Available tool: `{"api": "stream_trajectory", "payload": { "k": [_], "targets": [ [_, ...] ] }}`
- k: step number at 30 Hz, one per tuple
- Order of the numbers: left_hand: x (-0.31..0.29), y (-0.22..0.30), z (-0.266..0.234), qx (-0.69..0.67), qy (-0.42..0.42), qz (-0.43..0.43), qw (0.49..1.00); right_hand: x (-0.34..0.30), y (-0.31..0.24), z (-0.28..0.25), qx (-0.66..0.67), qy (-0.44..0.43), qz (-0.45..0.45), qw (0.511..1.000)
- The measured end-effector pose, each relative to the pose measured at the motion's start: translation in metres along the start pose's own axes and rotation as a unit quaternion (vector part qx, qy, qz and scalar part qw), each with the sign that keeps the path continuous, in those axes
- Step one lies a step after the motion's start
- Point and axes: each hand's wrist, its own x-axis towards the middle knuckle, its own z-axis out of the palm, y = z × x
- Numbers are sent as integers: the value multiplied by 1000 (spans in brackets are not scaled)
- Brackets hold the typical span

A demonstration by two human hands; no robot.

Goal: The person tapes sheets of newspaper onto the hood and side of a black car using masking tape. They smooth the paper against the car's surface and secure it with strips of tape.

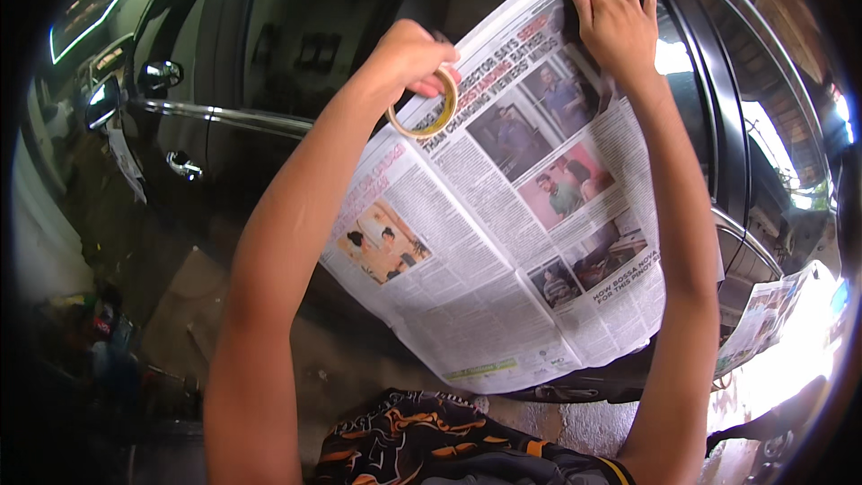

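A large newspaper sheet (476, 224) hangs against the side of a dark car (332, 27), its upper edge slanting up to the right. At that upper edge my left hand (415, 56) is closed, with a roll of masking tape (446, 117) in its fingers. The yellowish roll overlaps the sheet's upper left part. My right hand (618, 22) lies with fingers spread on the sheet's upper right corner, against the car. The fingers hide part of that corner, and the left fingertips are partly hidden behind the tape.
Toward the left are the car's chrome door handle (184, 165) and side mirror (162, 74). Another piece of newspaper (763, 314) hangs at the lower right. Several dark, cluttered items (112, 350) lie at the lower left.
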Motion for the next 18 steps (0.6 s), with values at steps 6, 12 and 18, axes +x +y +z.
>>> {"api": "stream_trajectory", "payload": {
  "k": [6,12,18],
  "targets": [
    [0,-5,3,-4,14,3,1000,-60,-112,-39,253,-128,-126,951],
    [-26,-7,-11,77,0,9,997,-55,-125,-42,198,-110,-101,969],
    [-111,-66,-19,-98,44,177,978,-60,-127,-35,176,-101,-106,973]
  ]
}}
